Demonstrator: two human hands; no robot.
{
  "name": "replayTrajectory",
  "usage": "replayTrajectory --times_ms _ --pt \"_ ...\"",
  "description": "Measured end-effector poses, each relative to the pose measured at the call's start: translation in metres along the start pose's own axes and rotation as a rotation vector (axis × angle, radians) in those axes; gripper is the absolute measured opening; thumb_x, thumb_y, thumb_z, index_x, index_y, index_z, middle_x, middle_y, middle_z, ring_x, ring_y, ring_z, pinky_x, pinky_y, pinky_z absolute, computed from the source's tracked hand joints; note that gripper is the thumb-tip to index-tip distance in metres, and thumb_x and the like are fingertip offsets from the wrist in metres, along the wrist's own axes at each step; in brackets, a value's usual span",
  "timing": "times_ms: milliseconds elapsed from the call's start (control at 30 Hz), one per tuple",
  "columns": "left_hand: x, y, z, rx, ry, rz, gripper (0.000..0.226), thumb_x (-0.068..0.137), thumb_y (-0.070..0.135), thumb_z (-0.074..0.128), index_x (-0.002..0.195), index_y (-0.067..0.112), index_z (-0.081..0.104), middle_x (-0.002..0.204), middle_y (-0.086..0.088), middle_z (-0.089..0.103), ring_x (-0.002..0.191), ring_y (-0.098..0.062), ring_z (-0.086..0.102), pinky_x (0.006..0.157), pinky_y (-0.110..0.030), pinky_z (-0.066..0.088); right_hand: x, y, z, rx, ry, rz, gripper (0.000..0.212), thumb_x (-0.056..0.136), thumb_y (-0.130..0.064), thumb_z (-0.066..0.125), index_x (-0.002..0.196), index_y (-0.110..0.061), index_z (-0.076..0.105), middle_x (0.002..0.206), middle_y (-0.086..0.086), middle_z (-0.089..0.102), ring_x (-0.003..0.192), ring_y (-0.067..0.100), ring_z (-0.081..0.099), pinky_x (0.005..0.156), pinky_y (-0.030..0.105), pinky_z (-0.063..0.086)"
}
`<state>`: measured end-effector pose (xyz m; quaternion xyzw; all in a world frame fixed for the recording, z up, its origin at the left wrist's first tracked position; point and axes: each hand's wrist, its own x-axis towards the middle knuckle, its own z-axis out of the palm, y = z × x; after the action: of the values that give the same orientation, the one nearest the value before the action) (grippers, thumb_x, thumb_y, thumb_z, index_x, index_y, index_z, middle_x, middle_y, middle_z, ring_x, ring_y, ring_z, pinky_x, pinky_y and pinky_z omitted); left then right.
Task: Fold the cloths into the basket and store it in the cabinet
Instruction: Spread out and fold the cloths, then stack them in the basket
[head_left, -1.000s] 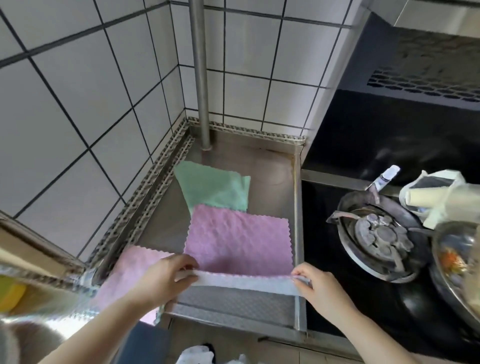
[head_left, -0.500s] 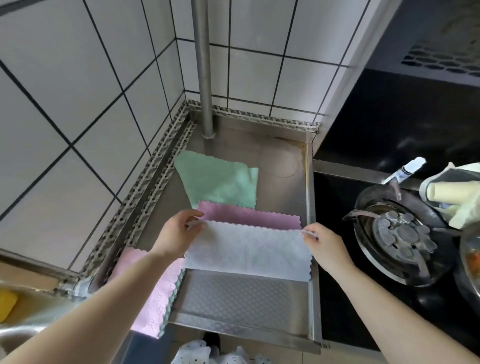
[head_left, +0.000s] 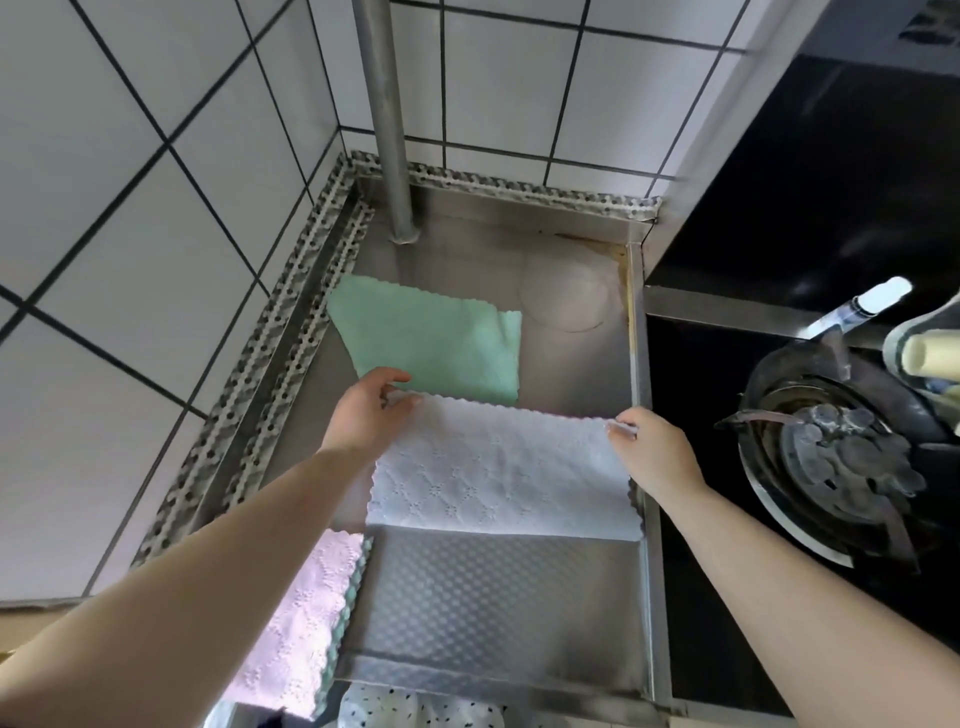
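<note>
A: Status on the cloth?
B: White-faced cloth is laid on the steel counter, doubled over w/ far edge carried to the back; a thin pink strip is seen along that far edge. Far-left corner is pinched by left hand, thumb and fingers curled on it. Far-right corner is pinched by right hand, fingers curled round the edge. Both closed on fabric, nothing else held.
A: Other cloths?
B: Green cloth is lying flat just behind, touching/overlapped at the fold line. Pink cloth is draped over the counter's front-left edge, partly hidden by the forearm. Basket and cabinet not seen in view.
A: Risks?
B: Corners prob. not squared: near edge looks wavy, so a skewed fold is likely if released now. Green cloth could be dragged along if the fold is slid back. Pink cloth could be knocked off the edge by the left forearm. Gas burner is close on the right; right-side fabric should be kept off it.
</note>
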<state>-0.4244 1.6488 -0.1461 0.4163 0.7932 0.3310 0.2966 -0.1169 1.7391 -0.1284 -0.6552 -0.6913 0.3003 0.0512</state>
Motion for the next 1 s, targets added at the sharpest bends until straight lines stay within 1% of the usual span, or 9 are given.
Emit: replayTrajectory --times_ms 167,267,367,433,500,600,700,800,1000 --pt "0.003 0.004 0.004 0.021 -0.031 -0.052 0.03 0.085 0.026 0.067 0.113 0.018 0.059 0.081 0.007 0.057 0.069 -0.007 0.055 0.055 -0.019 0.039 0.005 -0.003 0.002 -0.018 0.007 0.036 0.022 0.093 -0.028 0.051 0.109 -0.015 0.058 0.096 0.007 0.066 0.083 0.027 0.062 0.071 0.036 0.053" --pt "-0.005 0.007 0.004 0.097 -0.011 -0.034 0.038 0.085 0.022 0.065 0.121 0.014 0.057 0.105 -0.004 0.061 0.091 -0.022 0.059 0.075 -0.028 0.046 0.0 -0.003 -0.001 -0.085 0.087 -0.013 0.033 0.091 -0.027 0.054 0.122 -0.016 0.052 0.107 0.007 0.062 0.091 0.027 0.062 0.072 0.038 0.053" --pt "-0.024 0.011 0.008 0.37 0.115 0.358 0.034 0.084 0.014 0.06 0.117 0.008 0.062 0.12 -0.014 0.059 0.107 -0.034 0.056 0.089 -0.043 0.048 -0.013 -0.003 0.002 -0.175 0.225 -0.205 0.037 0.087 -0.023 0.06 0.123 -0.014 0.056 0.117 0.009 0.056 0.106 0.027 0.056 0.087 0.039 0.049" --pt "-0.038 0.015 0.02 0.43 0.073 0.608 0.033 0.081 0.013 0.055 0.111 0.006 0.066 0.119 -0.015 0.062 0.108 -0.035 0.059 0.089 -0.047 0.05 -0.025 -0.014 0.015 -0.227 0.211 -0.396 0.039 0.085 -0.019 0.064 0.122 -0.01 0.059 0.126 0.011 0.055 0.118 0.03 0.052 0.099 0.042 0.043" --pt "-0.054 0.017 0.042 0.537 -0.038 0.697 0.037 0.081 0.013 0.059 0.117 0.006 0.064 0.127 -0.014 0.06 0.119 -0.033 0.055 0.099 -0.051 0.045 -0.035 -0.031 0.038 -0.237 0.176 -0.537 0.043 0.083 -0.016 0.067 0.124 -0.007 0.059 0.134 0.015 0.053 0.128 0.033 0.047 0.105 0.048 0.037" --pt "-0.071 0.02 0.068 0.697 -0.106 0.692 0.046 0.082 0.029 0.058 0.122 0.007 0.062 0.131 -0.009 0.059 0.125 -0.026 0.052 0.1 -0.053 0.042 -0.045 -0.056 0.074 -0.272 0.095 -0.537 0.05 0.088 -0.022 0.057 0.136 -0.01 0.049 0.148 0.012 0.038 0.139 0.03 0.032 0.11 0.055 0.027" --pt "-0.074 0.016 0.074 0.749 -0.12 0.654 0.052 0.086 0.035 0.045 0.128 0.007 0.058 0.136 -0.009 0.054 0.128 -0.027 0.048 0.102 -0.054 0.04 -0.046 -0.044 0.096 -0.447 -0.001 -0.45 0.058 0.096 -0.036 0.033 0.15 -0.023 0.016 0.159 0.0 0.007 0.147 0.018 0.0 0.117 0.048 0.001" --pt "-0.071 0.007 0.07 0.802 -0.163 0.617 0.059 0.09 0.039 0.033 0.137 0.005 0.046 0.146 -0.012 0.04 0.136 -0.029 0.037 0.108 -0.054 0.034 -0.045 -0.024 0.094 -0.525 0.02 -0.423 0.062 0.095 -0.049 0.023 0.15 -0.027 0.008 0.159 -0.001 0.001 0.146 0.016 -0.006 0.118 0.048 -0.003" --pt "-0.061 -0.013 0.056 0.926 -0.211 0.451 0.076 0.089 0.067 0.002 0.15 0.021 -0.007 0.157 0.0 -0.01 0.145 -0.019 -0.015 0.118 -0.043 -0.009 -0.043 0.008 0.076 -0.553 0.023 -0.317 0.069 0.089 -0.061 0.009 0.15 -0.029 -0.001 0.159 -0.004 -0.01 0.145 0.013 -0.015 0.117 0.046 -0.007"
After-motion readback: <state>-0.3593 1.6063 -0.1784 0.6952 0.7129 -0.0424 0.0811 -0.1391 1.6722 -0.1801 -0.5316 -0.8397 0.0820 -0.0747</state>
